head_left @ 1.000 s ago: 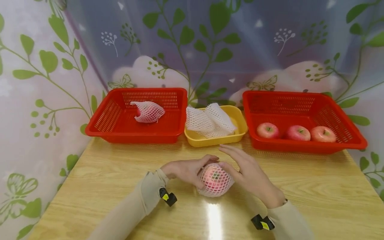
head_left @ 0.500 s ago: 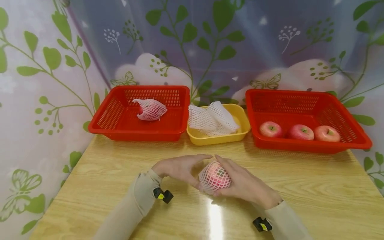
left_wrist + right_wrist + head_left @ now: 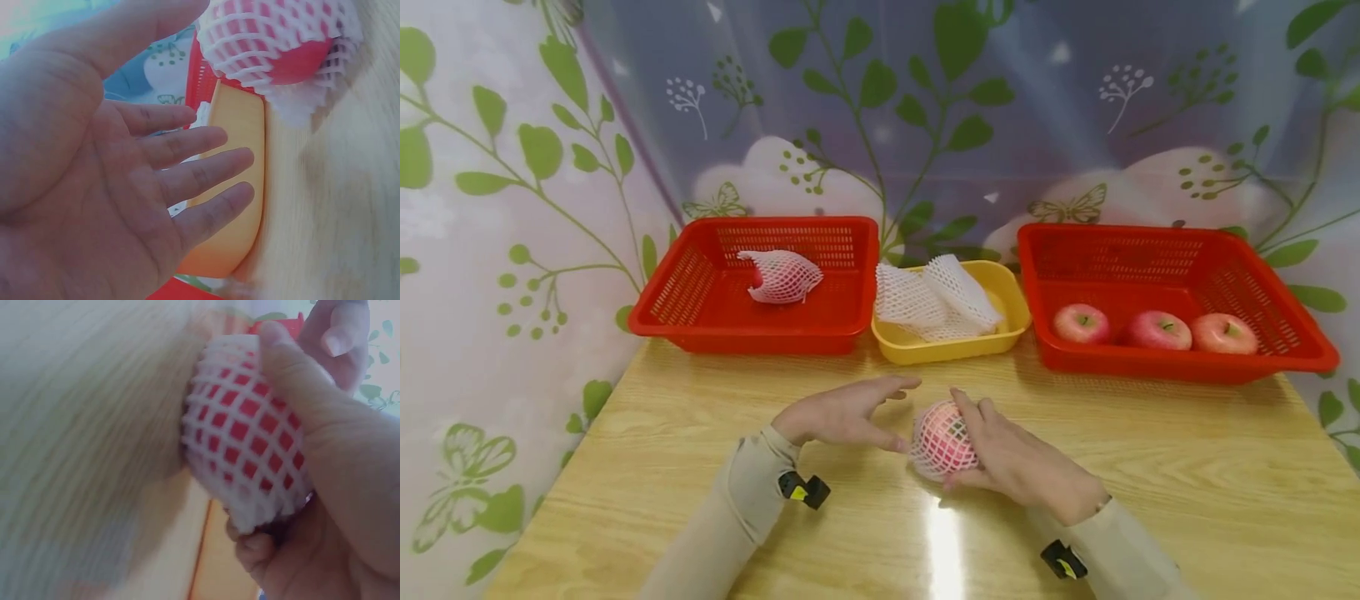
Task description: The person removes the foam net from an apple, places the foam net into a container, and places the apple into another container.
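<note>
A red apple in a white foam net (image 3: 943,442) is low over the wooden table, in front of the yellow tray. My right hand (image 3: 1026,454) grips it from the right, the thumb on the near side and the fingers on the far side. In the right wrist view the netted apple (image 3: 244,431) shows the mesh stretched over red skin, with the thumb pressed along it. My left hand (image 3: 842,414) is held to the left of the apple, fingers extended and thumb tip close to the net. The left wrist view shows its bare palm (image 3: 94,181).
The yellow tray (image 3: 917,354) holds white foam nets (image 3: 917,300). Left of it, a red basket (image 3: 752,342) contains one netted apple (image 3: 786,277). A red basket (image 3: 1150,364) on the right has three bare apples, one of them (image 3: 1081,323) nearest the tray. A patterned curtain hangs behind.
My right hand has closed round the netted apple after being spread beside it. My left hand, earlier holding the apple's left side, has let go and drawn back left.
</note>
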Available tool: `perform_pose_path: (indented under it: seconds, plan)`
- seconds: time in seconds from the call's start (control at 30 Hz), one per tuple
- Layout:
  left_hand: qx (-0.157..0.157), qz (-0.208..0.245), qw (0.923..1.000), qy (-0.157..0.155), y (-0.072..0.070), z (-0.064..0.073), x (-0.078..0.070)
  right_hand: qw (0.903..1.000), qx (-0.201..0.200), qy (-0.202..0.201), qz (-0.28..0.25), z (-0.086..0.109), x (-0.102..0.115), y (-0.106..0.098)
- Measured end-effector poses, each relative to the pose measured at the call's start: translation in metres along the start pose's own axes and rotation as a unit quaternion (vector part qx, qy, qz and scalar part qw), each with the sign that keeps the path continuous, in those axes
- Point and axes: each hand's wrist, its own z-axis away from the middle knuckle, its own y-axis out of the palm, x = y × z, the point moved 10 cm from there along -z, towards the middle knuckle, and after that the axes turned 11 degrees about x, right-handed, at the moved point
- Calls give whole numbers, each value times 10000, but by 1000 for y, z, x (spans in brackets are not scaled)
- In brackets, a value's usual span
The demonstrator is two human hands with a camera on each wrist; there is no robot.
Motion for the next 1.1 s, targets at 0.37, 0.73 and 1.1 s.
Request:
perform_pose_path:
  seconds: [0.37, 0.73, 1.1]
  plan:
    - [123, -75, 9998, -166, 8, -4, 5, 9989, -357, -297, -110, 12, -9, 1]
    - [-363, -629, 9974, -5, 15, -22, -5, 9939, -1014, -386, 191, 17, -11, -9]
    - [-1104, -1425, 9825, -466, 27, -50, -10, 9901, -1406, -3, -16, 38, -30, -29]
